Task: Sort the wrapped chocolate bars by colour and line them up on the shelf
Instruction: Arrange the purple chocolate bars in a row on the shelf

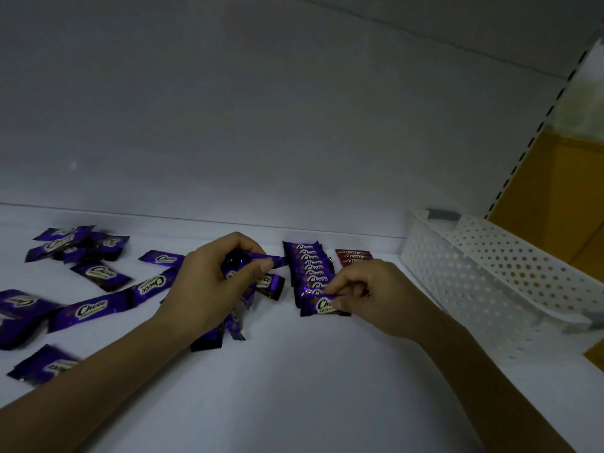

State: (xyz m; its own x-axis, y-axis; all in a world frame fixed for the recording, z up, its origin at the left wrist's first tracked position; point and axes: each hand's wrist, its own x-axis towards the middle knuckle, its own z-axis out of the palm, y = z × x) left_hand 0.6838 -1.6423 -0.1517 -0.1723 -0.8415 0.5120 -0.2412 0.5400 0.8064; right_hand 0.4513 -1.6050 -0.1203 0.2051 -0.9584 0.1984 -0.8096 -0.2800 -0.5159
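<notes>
Bunch [234, 268] of purple bars gripped in left hand [209, 286]. Front bar [318, 305] of purple row [307, 260] pinched by right hand [371, 299]. "Choco" readable on wrappers. Red row [353, 255] parked just beside.

"Choco" stands in white script on the purple wrappers [93, 309] — the smaller print beneath it is too small to read.

Bare shelf [294, 387] lies near; loose purple bars [94, 308] crowd left, white basket [490, 276] blocks right.
</notes>
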